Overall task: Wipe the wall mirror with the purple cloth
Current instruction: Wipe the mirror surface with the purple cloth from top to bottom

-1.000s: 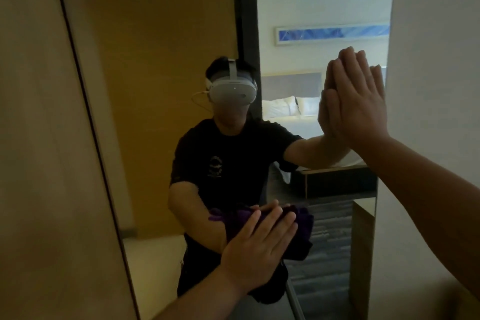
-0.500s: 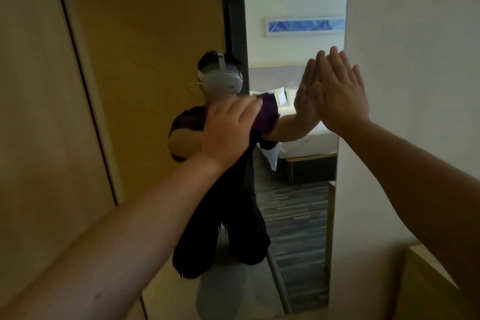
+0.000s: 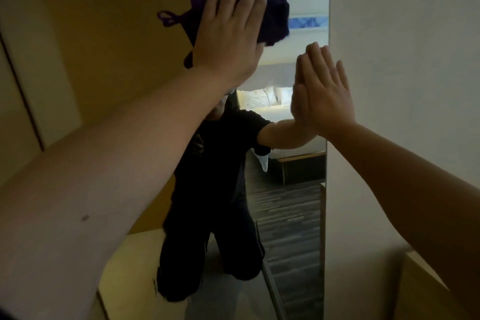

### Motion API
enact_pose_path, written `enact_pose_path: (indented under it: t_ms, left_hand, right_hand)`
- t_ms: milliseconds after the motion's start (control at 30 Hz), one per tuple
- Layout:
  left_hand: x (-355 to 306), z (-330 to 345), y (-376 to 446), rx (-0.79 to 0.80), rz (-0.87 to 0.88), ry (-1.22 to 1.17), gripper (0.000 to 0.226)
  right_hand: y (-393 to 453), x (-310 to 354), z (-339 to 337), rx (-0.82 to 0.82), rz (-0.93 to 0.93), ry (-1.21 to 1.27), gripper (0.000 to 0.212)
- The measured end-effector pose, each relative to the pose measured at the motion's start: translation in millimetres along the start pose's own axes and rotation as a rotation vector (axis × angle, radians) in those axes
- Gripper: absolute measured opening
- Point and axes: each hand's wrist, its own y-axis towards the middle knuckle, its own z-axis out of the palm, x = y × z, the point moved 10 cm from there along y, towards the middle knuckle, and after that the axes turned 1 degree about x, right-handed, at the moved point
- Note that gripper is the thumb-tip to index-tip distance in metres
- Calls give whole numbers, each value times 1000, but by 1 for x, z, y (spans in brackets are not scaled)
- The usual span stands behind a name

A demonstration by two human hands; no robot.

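The tall wall mirror (image 3: 291,215) fills the middle of the view and reflects a person in dark clothes and a bedroom behind. My left hand (image 3: 228,34) presses the purple cloth (image 3: 275,15) flat against the glass near the mirror's top, fingers spread over it. A loop of the cloth sticks out to the left. My right hand (image 3: 324,93) lies flat on the glass at the mirror's right edge, fingers together and pointing up, holding nothing.
A pale wall (image 3: 402,60) borders the mirror on the right. Wooden panels (image 3: 39,60) run along the left. A wooden ledge (image 3: 428,280) shows at the lower right, below my right forearm.
My left hand has swept the purple cloth up the glass, from waist height to chest height to near the top. My right hand has stayed pressed at the mirror's right edge.
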Motion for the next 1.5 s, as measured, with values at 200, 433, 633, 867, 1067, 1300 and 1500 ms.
enact_pose_path:
  t_ms: [200, 433, 633, 867, 1067, 1300, 1500]
  left_hand:
    - [-98, 43, -161, 92, 264, -75, 71]
    - [-185, 85, -311, 244, 438, -153, 58]
    - [-157, 49, -259, 151, 413, -419, 36]
    - [-79, -15, -69, -181, 115, -404, 47]
    - [-53, -14, 50, -148, 7, -149, 56]
    - [-114, 17, -19, -83, 193, -14, 60]
    - [-233, 79, -237, 117, 572, -107, 63]
  right_hand:
    - [-2, -4, 0, -113, 23, 119, 54]
    - [-15, -14, 2, 17, 47, 31, 53]
    - [-54, -81, -10, 116, 301, 42, 60]
    - [-62, -105, 39, 279, 369, 50, 62]
    - [-66, -113, 51, 197, 356, 6, 62]
    - [-65, -118, 58, 83, 342, -1, 63]
    - [-66, -117, 50, -19, 309, 55, 64]
